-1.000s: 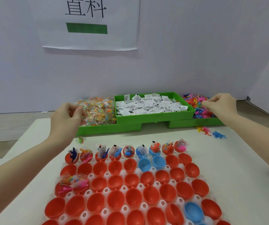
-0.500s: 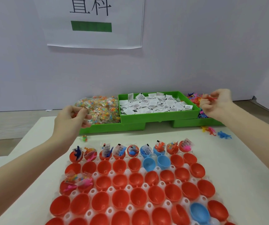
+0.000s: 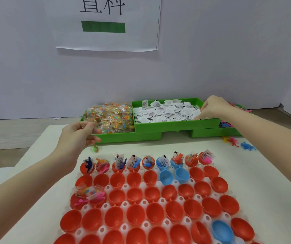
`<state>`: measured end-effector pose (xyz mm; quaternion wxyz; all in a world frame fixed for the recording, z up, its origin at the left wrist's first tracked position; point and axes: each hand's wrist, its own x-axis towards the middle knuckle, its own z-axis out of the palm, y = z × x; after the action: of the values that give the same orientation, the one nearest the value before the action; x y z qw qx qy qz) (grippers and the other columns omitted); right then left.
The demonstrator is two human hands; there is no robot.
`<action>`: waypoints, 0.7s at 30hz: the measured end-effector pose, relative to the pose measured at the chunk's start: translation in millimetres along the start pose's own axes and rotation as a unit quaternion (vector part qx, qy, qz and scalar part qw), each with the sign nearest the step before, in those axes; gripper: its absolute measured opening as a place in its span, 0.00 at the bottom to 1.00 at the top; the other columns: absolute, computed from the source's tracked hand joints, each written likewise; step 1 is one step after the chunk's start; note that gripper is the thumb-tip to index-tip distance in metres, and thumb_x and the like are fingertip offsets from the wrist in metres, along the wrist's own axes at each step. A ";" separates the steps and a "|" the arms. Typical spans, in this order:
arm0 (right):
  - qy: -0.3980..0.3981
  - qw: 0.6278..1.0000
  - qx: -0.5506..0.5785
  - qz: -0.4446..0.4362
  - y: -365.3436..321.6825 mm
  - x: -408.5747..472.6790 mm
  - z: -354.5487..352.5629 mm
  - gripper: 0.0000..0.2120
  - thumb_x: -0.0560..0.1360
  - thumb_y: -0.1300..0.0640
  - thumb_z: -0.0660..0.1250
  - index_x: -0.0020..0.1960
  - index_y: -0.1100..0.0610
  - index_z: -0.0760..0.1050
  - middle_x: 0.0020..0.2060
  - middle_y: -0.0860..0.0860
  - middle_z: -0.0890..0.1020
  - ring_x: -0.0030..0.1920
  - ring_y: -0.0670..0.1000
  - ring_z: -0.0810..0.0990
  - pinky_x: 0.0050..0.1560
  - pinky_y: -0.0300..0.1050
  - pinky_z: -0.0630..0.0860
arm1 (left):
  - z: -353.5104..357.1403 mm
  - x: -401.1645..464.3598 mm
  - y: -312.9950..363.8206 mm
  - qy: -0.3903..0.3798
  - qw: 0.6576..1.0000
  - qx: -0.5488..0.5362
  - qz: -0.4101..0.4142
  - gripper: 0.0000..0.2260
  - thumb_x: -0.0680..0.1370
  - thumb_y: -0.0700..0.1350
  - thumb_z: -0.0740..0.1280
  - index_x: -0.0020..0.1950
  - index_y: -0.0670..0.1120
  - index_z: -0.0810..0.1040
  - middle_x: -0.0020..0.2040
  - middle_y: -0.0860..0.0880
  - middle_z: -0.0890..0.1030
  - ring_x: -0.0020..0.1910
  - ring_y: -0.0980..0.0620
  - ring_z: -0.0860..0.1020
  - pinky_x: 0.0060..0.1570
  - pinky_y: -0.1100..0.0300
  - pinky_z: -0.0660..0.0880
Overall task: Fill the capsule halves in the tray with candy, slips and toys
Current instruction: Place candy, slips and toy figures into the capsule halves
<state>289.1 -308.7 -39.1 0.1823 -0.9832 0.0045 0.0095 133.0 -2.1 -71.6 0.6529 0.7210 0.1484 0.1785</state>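
Note:
A white tray (image 3: 158, 184) of red and blue capsule halves (image 3: 151, 177) lies in front of me. Its far row holds candy, slips and toys, and two halves at the left (image 3: 88, 197) hold candy and pink toys. My left hand (image 3: 77, 138) pinches a clear candy packet (image 3: 89, 126) at the front of the candy bin (image 3: 129, 136). My right hand (image 3: 214, 108) reaches into the right end of the slips bin (image 3: 169, 124), its curled fingertips pinching at a paper slip (image 3: 195, 118).
The green toy bin (image 3: 211, 132) sits at the right behind my right forearm. Loose toys (image 3: 247, 146) lie on the table near it. A stray candy packet (image 3: 95, 148) lies by my left wrist. A paper sign (image 3: 106, 23) hangs on the wall.
My right hand left the toy bin with a red toy and moved left into the slips bin. My left hand drew a candy packet out of the candy bin, slightly toward me.

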 end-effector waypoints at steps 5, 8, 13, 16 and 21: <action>0.083 0.992 0.077 -0.053 8.8 -0.2 -9.9 0.11 0.71 0.55 0.70 0.45 0.64 0.82 0.48 0.58 0.83 0.47 0.57 0.79 0.56 0.55 0.75 | -5.2 -9.1 4.9 -0.019 1.000 -0.003 -0.006 0.08 0.79 0.40 0.61 0.55 0.36 0.74 0.40 0.44 0.80 0.25 0.59 0.77 0.32 0.69 0.77; 0.101 0.991 0.058 -0.068 10.7 0.5 -14.8 0.14 0.76 0.53 0.64 0.48 0.64 0.81 0.25 0.50 0.73 0.27 0.50 0.67 0.49 0.51 0.75 | -6.4 -15.5 8.3 -0.025 1.000 -0.009 -0.015 0.08 0.78 0.40 0.62 0.54 0.36 0.75 0.41 0.44 0.80 0.26 0.58 0.79 0.32 0.69 0.77; 0.195 0.965 0.110 -0.140 -3.8 -24.2 -20.2 0.12 0.74 0.51 0.67 0.48 0.59 0.82 0.34 0.51 0.81 0.29 0.46 0.71 0.42 0.49 0.76 | -4.0 -37.0 21.8 -0.058 0.997 -0.045 -0.037 0.06 0.71 0.42 0.68 0.45 0.42 0.79 0.43 0.43 0.82 0.32 0.53 0.83 0.32 0.68 0.77; 0.145 0.926 0.288 -0.196 -34.8 -70.3 -17.9 0.08 0.69 0.56 0.73 0.43 0.62 0.82 0.29 0.48 0.81 0.28 0.40 0.74 0.38 0.38 0.75 | -2.0 -51.8 36.0 -0.092 0.990 -0.083 -0.060 0.12 0.65 0.44 0.69 0.46 0.41 0.81 0.40 0.44 0.85 0.36 0.49 0.84 0.32 0.67 0.78; -0.078 0.827 0.506 -0.234 -84.6 -164.7 3.1 0.03 0.69 0.61 0.72 0.39 0.60 0.79 0.17 0.40 0.72 0.20 0.37 0.71 0.21 0.25 0.63 | 6.3 -80.2 54.3 -0.126 0.976 -0.156 -0.089 0.10 0.73 0.42 0.65 0.47 0.36 0.79 0.41 0.43 0.85 0.41 0.48 0.84 0.35 0.68 0.78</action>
<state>125.5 -227.7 -8.4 0.6504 -0.7211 -0.2356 0.0401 63.3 -49.3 -23.2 0.7838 0.6113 0.0985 0.0484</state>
